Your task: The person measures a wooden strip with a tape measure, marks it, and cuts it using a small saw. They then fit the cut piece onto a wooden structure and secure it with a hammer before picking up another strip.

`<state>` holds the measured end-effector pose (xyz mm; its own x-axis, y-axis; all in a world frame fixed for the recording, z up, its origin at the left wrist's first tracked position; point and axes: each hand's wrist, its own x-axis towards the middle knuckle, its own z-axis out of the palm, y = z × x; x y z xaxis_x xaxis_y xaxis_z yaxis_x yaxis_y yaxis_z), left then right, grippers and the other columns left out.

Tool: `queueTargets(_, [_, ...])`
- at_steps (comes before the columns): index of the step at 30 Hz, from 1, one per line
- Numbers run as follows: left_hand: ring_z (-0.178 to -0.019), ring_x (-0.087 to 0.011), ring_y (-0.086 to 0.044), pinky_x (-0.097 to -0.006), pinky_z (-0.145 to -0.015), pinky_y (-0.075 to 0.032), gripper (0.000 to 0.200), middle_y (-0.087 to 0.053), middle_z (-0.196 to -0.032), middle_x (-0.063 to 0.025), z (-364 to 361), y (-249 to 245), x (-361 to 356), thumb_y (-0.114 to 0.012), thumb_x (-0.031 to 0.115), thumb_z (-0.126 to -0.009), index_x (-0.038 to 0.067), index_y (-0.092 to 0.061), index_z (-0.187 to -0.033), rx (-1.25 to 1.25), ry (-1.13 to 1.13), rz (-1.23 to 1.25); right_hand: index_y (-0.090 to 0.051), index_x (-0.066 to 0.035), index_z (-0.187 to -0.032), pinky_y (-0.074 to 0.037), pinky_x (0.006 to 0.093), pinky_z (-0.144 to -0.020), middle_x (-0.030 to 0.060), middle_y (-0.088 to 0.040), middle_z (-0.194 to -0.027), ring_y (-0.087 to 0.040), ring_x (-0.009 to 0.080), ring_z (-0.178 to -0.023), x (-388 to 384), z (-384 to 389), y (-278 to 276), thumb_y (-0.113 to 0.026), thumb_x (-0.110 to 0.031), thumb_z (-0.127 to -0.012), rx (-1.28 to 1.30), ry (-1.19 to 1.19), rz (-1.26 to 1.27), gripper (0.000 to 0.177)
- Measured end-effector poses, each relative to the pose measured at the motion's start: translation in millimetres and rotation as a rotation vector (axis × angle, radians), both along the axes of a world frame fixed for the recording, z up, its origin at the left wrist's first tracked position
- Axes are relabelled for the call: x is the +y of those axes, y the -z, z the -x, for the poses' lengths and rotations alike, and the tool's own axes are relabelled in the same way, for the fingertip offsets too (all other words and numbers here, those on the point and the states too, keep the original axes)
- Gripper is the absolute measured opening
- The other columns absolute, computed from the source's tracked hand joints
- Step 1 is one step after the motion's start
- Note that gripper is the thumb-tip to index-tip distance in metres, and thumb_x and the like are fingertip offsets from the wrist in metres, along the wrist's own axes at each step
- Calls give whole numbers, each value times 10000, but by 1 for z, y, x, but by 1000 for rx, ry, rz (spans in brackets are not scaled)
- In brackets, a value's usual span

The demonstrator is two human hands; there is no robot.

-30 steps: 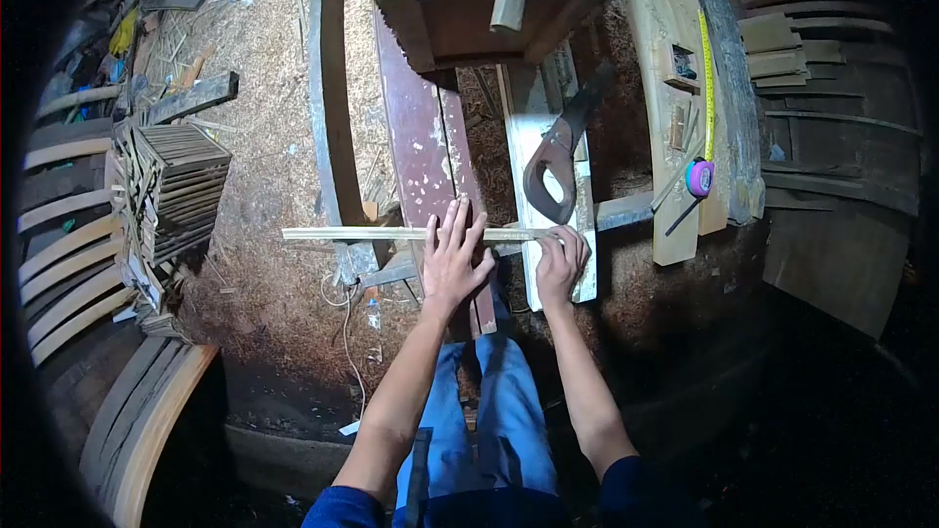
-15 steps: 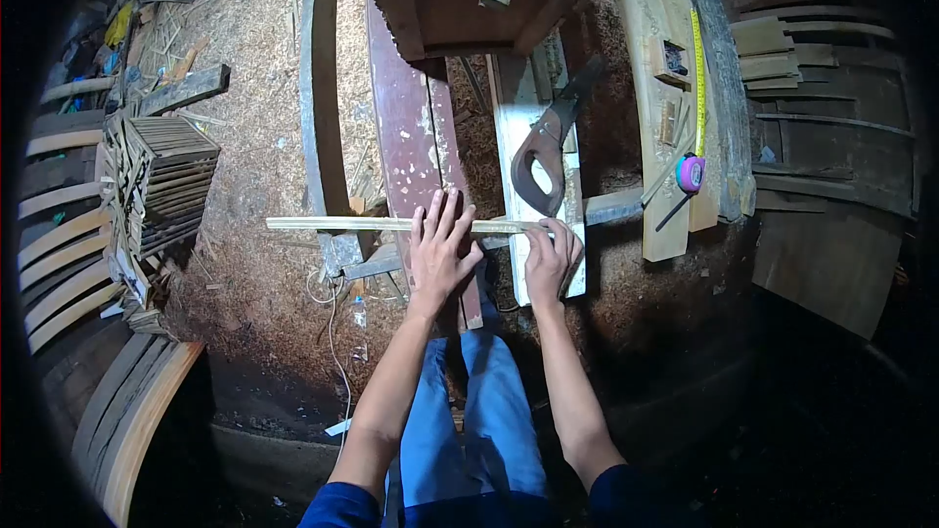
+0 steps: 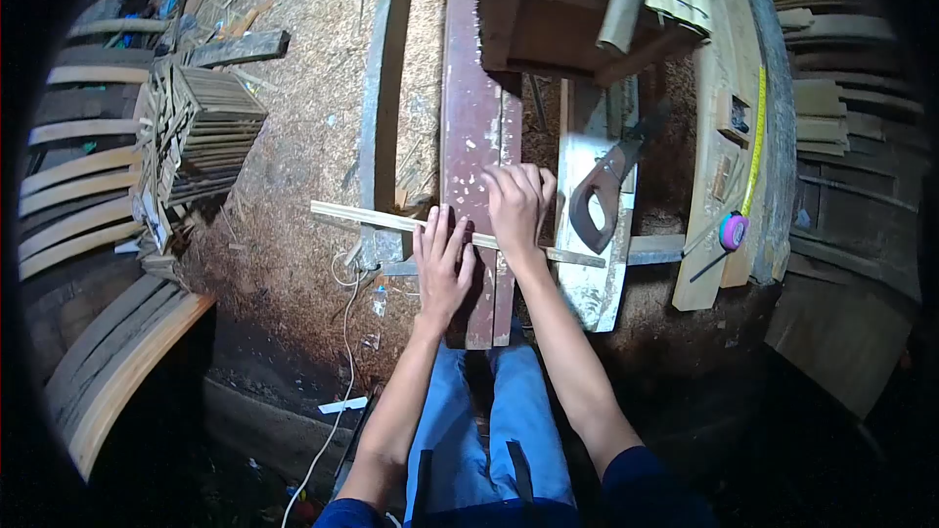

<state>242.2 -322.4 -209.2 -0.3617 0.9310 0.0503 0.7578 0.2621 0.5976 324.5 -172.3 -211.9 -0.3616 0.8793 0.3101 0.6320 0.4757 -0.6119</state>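
Observation:
A thin pale wooden strip lies slantwise across a maroon, paint-flecked board. My left hand rests over the strip's middle, fingers stretched out across it. Beyond it, my right hand is over the board with its fingers curled. Whatever those fingers hold, if anything, is hidden. The right wrist crosses above the strip, whose right end reaches a whitish board. On that board lies a handsaw, its dark handle toward me.
A slatted wooden box stands at the far end. To the right, a tape measure lies extended along a plank. Bundled sticks and curved wooden pieces are at left. A cord trails over the shavings-covered floor.
My right hand has left the strip's right part and moved left and away from me, curling over the maroon board. The strip now slants, right end nearer me. The view has shifted.

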Motion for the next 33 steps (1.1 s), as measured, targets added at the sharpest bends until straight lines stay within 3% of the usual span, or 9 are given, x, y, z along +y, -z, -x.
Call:
queueTargets(7, [-1525, -347, -352, -561, -1262, -189, 380, -486, -1571, -165, -1, -4, 0, -661, 122, -944, 76, -672, -1322, -57, -29, -3, -754, -87, -1115, -373, 444, -1038, 64, -678, -1095, -586, 257, -1105, -11, -2, -18, -771, -164, -884, -100, -12, 8, 244])
queueTargets(11, [-1518, -339, -366, -560, -1258, -194, 347, -501, -1562, -156, -8, -8, 0, -687, 144, -941, 88, -697, -1283, -72, -10, -19, -725, -84, -1184, -330, 493, -1089, 84, -620, -1257, -518, 282, -1243, -35, -60, -41, -763, -225, -923, -230, 177, 50, 299])
queueTargets(13, [-1517, -337, -369, -562, -1256, -194, 334, -504, -1562, -151, -12, -9, 1, -701, 169, -943, 91, -710, -1268, -58, 41, 13, -675, -127, -1293, -302, 514, -1126, 114, -549, -1374, -474, 304, -1313, -36, -89, -31, -743, -248, -942, -312, 280, 111, 377])
queueTargets(17, [-1504, -331, -386, -556, -1251, -206, 344, -520, -1559, -116, -22, -2, 8, -723, 141, -921, 119, -722, -1264, -54, 105, 28, -620, -112, -1395, -371, 491, -1091, 136, -572, -1339, -516, 344, -1269, -34, -116, -23, -701, -225, -971, -306, 203, 127, 446])
queueTargets(21, [-1476, -349, -415, -531, -1223, -253, 389, -544, -1536, -124, -25, -2, 12, -754, 88, -853, 126, -739, -1240, -41, 140, 3, -455, -66, -1520, -360, 511, -1095, 170, -590, -1356, -512, 366, -1279, -26, -118, -12, -685, -221, -981, -139, 241, 234, 606])
queueTargets(24, [-1482, -354, -408, -504, -1209, -275, 333, -514, -1560, -146, -30, -9, 13, -755, 120, -875, 119, -761, -1208, -58, 161, 2, -475, -67, -1506, -304, 562, -1146, 153, -533, -1441, -451, 349, -1368, -38, -118, -17, -714, -244, -960, -227, 251, 163, 622])
queueTargets(28, [-1536, -363, -322, -516, -1245, -229, 487, -405, -1635, -164, -39, -13, 8, -745, 204, -923, 113, -654, -1393, -34, 167, -9, -520, -61, -1459, -323, 529, -1145, 151, -524, -1426, -457, 368, -1347, -63, -136, -49, -741, -233, -930, -164, 312, 150, 599])
queueTargets(33, [-1523, -347, -349, -509, -1248, -242, 431, -440, -1613, -152, -68, -36, 4, -701, 169, -954, 94, -656, -1375, -77, 206, -20, -510, -54, -1469, -313, 537, -1137, 172, -511, -1435, -465, 382, -1333, -68, -200, -64, -725, -230, -940, -182, 416, 129, 597])
